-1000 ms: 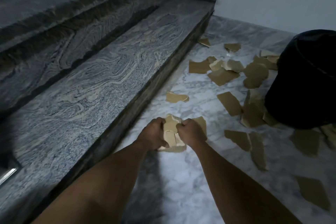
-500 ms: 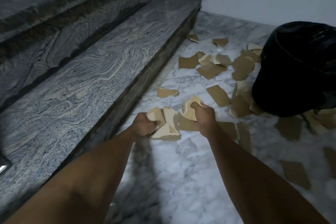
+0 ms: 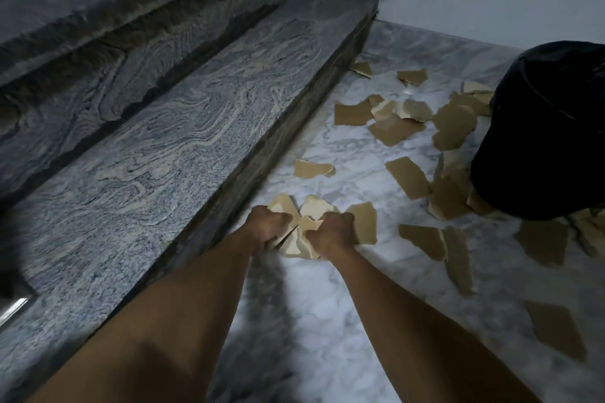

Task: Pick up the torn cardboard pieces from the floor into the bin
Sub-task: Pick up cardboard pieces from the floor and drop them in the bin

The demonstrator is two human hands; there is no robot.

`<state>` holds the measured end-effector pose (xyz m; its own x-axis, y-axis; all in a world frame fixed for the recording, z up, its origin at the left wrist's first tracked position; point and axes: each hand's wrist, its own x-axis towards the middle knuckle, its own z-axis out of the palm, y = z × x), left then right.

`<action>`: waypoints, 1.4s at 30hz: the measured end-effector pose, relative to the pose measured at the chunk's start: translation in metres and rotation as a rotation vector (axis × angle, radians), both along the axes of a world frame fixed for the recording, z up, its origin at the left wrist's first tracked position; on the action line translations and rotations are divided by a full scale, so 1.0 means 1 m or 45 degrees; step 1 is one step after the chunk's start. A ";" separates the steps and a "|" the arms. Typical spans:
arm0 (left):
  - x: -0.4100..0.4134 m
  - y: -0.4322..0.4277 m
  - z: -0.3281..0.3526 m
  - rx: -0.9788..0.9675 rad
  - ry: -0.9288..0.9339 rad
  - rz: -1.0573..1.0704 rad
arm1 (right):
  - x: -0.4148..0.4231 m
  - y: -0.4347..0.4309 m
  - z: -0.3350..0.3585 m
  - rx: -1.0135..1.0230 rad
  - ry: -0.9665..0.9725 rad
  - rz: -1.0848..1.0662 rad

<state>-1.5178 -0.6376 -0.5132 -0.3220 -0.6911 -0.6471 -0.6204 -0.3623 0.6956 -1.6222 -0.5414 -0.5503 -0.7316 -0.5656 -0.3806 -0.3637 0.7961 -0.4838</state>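
Brown cardboard pieces [image 3: 309,222] are bunched in both your fists: left hand [image 3: 266,229] and right hand [image 3: 334,235] curl tightly round them, well left of the bin [image 3: 550,141]. Your right hand is nearer the bin. More scraps litter the floor [image 3: 327,304] between, and the step [image 3: 196,147] hems the far side.

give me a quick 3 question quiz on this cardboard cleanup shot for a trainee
1. True or false: the left hand and the right hand both grip cardboard pieces.
2. The black bin is: A) on the step B) on the floor at the right C) held in one hand.
3. Short answer: is the pickup finished, and why?

Key: 1 true. 2 B. 3 No: many loose pieces lie scattered on the floor.
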 end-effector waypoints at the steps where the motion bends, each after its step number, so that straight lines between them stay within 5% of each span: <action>1: 0.000 -0.001 0.000 0.021 0.008 0.001 | -0.001 0.000 -0.001 -0.049 0.003 -0.015; 9: -0.009 0.010 -0.001 -0.007 -0.001 -0.021 | -0.010 0.005 0.011 -0.284 -0.120 -0.255; 15: -0.027 0.012 -0.008 0.003 -0.081 -0.213 | -0.064 0.037 0.011 0.012 -0.004 -0.533; 20: -0.042 0.036 -0.013 -0.543 -0.539 -0.800 | -0.065 0.047 0.003 0.099 -0.057 -0.435; 27: -0.048 0.032 -0.026 -0.412 -0.471 -0.697 | -0.068 0.042 -0.001 0.122 -0.138 -0.477; 30: -0.053 0.021 -0.027 -0.464 -0.526 -0.881 | -0.079 0.050 -0.005 -0.102 -0.300 -0.592; 35: -0.087 -0.016 -0.010 -0.564 -0.694 -1.284 | -0.101 0.063 0.013 -0.357 -0.485 -0.322; 42: -0.154 -0.052 -0.008 -1.028 -0.870 -1.606 | -0.167 0.095 0.056 0.601 0.068 0.355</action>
<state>-1.6717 -0.6891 -0.5211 -0.7322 -0.4384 -0.5212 -0.4768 0.8764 -0.0673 -1.7892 -0.4462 -0.4947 -0.6040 -0.5176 -0.6060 -0.6060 0.7921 -0.0725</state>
